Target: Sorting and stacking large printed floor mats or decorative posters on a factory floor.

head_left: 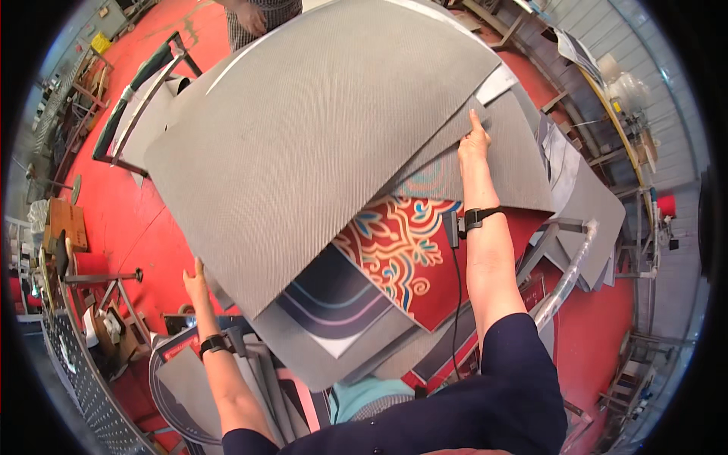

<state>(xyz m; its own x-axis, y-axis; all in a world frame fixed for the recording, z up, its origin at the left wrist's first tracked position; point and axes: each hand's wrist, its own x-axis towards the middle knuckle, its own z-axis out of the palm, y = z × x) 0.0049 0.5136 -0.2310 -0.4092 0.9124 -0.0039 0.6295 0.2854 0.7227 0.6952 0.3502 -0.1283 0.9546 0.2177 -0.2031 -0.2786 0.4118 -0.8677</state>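
Large grey sheet (318, 136) is spread over the pile, partly covering a red patterned mat (417, 262) and a dark striped mat (334, 296). Left hand (196, 290) is placed at its left edge, right hand (475, 145) near its right edge, fingers partly curled; firm hold can't be confirmed on either. Creasing is best avoided with both edges lifted evenly.

Grey ribbed sheet (303, 144) — large, spread askew — partly covering a patterned red mat (413, 258).
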